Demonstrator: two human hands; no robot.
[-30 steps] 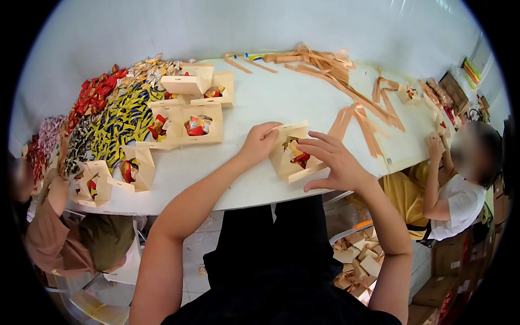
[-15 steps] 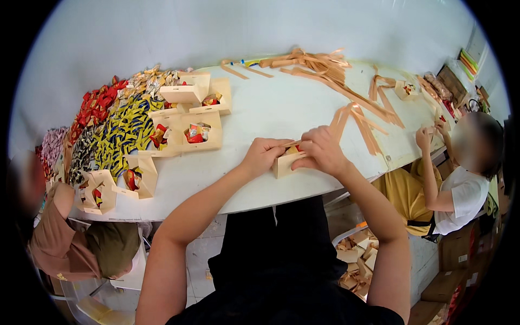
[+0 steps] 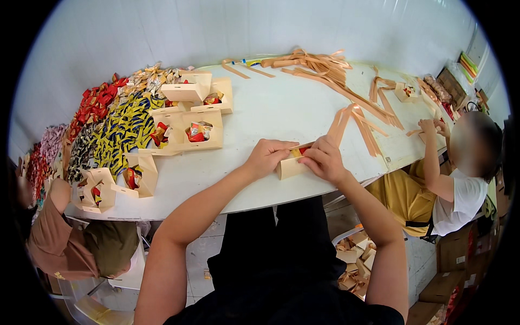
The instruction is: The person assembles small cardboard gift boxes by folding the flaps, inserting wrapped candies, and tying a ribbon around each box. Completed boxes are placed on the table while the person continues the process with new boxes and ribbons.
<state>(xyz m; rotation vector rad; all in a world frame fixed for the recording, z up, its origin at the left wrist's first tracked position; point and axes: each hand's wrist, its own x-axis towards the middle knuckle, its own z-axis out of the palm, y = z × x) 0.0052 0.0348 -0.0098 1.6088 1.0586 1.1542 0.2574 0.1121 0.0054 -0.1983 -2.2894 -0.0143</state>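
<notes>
A small cream paper box (image 3: 291, 169) stands on the table between my hands near the front edge. Red and yellow wrapped sweets (image 3: 298, 153) show through its open top. My left hand (image 3: 266, 157) pinches the box's left upper edge between thumb and fingers. At the right upper edge, my right hand (image 3: 326, 158) grips the paper with bent fingers and covers that end. Just beyond the right hand, a folded peach ribbon (image 3: 338, 123) lies on the table.
Filled open boxes (image 3: 208, 138) stand at the left, before heaps of wrapped sweets (image 3: 127, 127). A ribbon bundle (image 3: 319, 65) lies at the back. Co-workers sit at both sides, one in a white sleeve (image 3: 466, 197). A bin of folded cartons (image 3: 357, 254) stands below the table.
My right hand has drawn lower and its fingers have curled in. The box has shifted slightly right, and more of the sweets inside shows. My left hand has moved a little right.
</notes>
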